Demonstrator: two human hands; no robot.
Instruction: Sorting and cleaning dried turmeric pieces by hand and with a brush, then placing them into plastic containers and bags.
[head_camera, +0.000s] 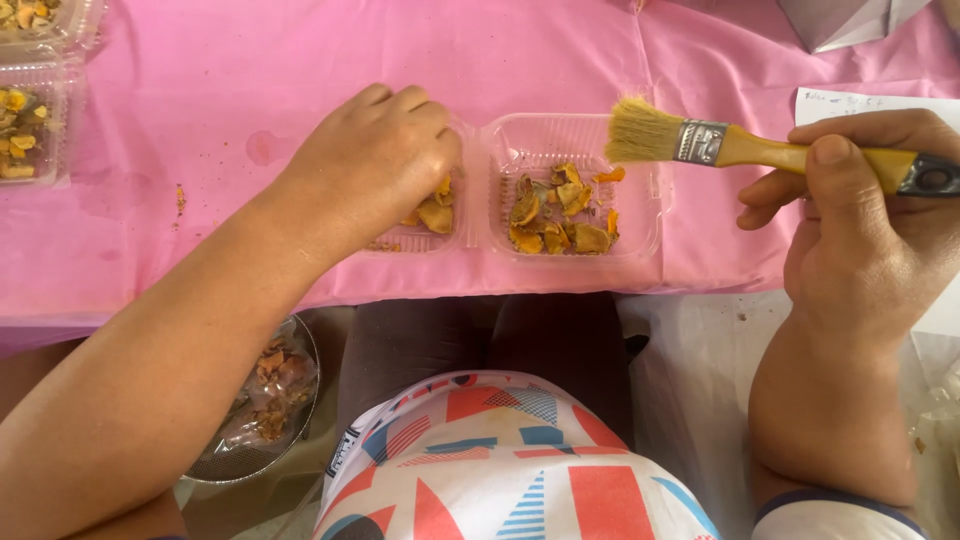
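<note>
On the pink table cover (560, 50), the left hand (375, 160) reaches with closed fingers into the left half of a clear plastic container (640, 190), seemingly pinching the orange dried pieces (560, 215); what exactly it grips is hidden. The right hand (860, 240) is closed around the paintbrush (720, 143), bristles hovering over the right half. A gentle pinch seems best, as the pieces look fragile. The container sits near the table edge; open room lies behind it.

Both forearms are bare. The person wears a white top printed with red and blue triangles and stripes. The right sleeve (835, 510) is white with a dark band at its edge.
</note>
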